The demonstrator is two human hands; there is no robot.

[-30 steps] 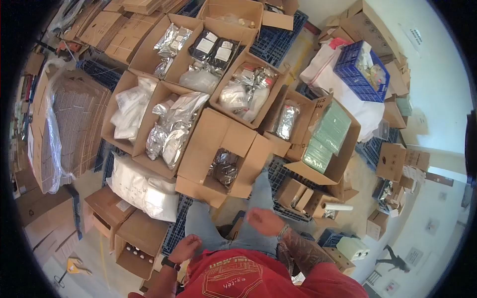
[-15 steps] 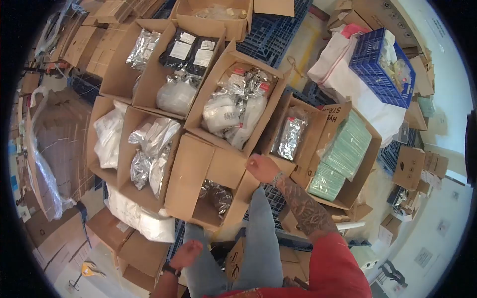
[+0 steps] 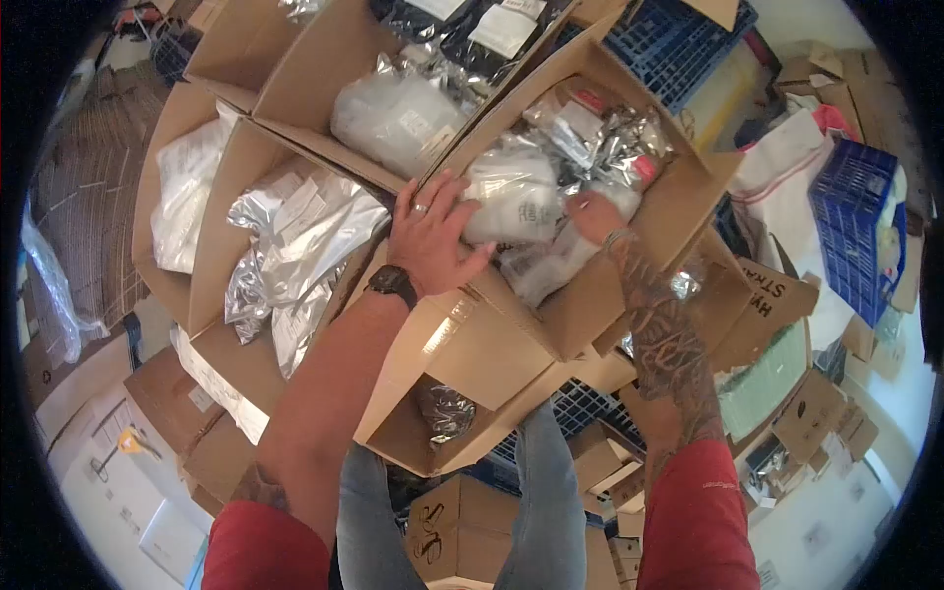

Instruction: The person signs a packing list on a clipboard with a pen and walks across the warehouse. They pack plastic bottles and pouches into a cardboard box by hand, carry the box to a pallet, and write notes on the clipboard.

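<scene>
My left hand (image 3: 433, 234) lies with its fingers spread over the near left rim of an open cardboard box (image 3: 580, 315). Inside that box, my right hand (image 3: 596, 216) reaches down among plastic bags, its fingers curled. What they grip, if anything, is hidden. Between the hands rests a clear plastic bag with a white packet (image 3: 516, 197). Silvery bags (image 3: 580, 128) with red parts fill the far side of the box. Below my left hand, closer to my legs, stands a box with folded flaps (image 3: 472, 344), and a dark shiny bag (image 3: 445, 408) shows through its opening.
On the left, a box holds silver bags (image 3: 305, 231), beside one with white bags (image 3: 192, 192). Behind are black bags with labels (image 3: 501, 29). To the right stand a box of green packs (image 3: 772, 379) and a blue crate (image 3: 855, 231). Blue pallets (image 3: 678, 49) lie beneath.
Both hands have moved forward: the left from beside my leg onto the box rim, the right from a nearer box edge into the box of bags. The view has shifted closer to the boxes.
</scene>
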